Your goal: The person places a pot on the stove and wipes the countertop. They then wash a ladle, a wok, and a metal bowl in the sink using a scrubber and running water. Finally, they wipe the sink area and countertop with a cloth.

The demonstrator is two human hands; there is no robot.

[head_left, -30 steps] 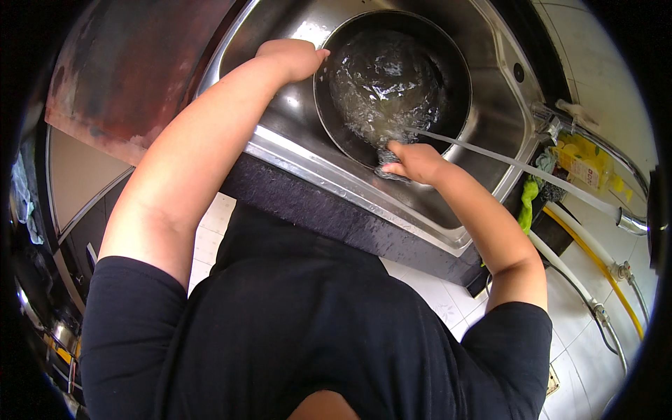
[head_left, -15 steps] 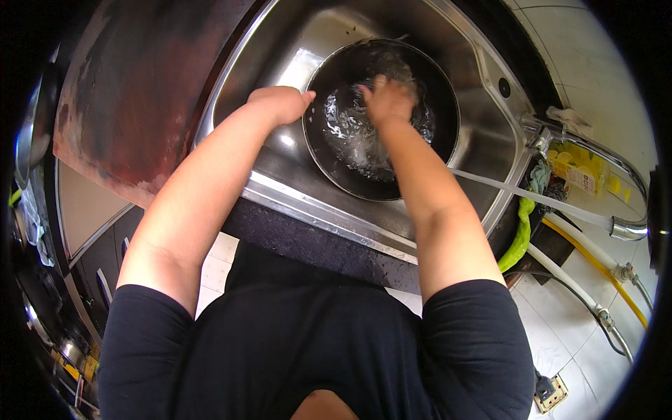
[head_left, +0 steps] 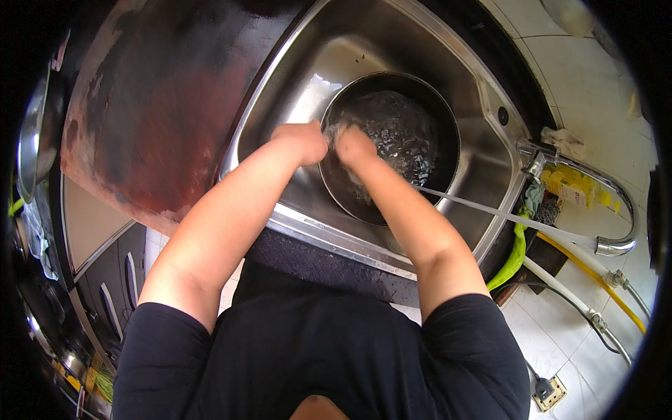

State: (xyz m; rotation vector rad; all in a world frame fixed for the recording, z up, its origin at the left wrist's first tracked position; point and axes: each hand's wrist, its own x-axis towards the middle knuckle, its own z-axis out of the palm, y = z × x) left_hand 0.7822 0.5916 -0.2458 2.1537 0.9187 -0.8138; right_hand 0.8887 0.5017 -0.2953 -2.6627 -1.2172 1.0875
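Observation:
A dark round pan [head_left: 445,140] stands in the steel sink [head_left: 420,38], with rippling water [head_left: 402,136] inside it. My left hand [head_left: 302,141] is closed on the pan's left rim, thumb side toward the inside. Within the pan, against its left wall, my right hand [head_left: 355,147] is close to the left one, and water splashes around it. Its fingers are hidden by the splash and by the hand itself. From the curved faucet [head_left: 619,241] at the right, a thin stream of water [head_left: 504,211] runs into the pan.
A worn reddish-brown board [head_left: 164,105] covers the counter left of the sink. Right of the sink are a yellow-labelled bottle [head_left: 574,185], a dark scrubber [head_left: 549,211] and a lime-green limp item [head_left: 516,255]. Pipes and a yellow hose [head_left: 591,259] run below the faucet.
My right hand has moved from the middle of the pan to its left wall, beside my left hand. The left hand stays on the rim. The whole view has shifted slightly.

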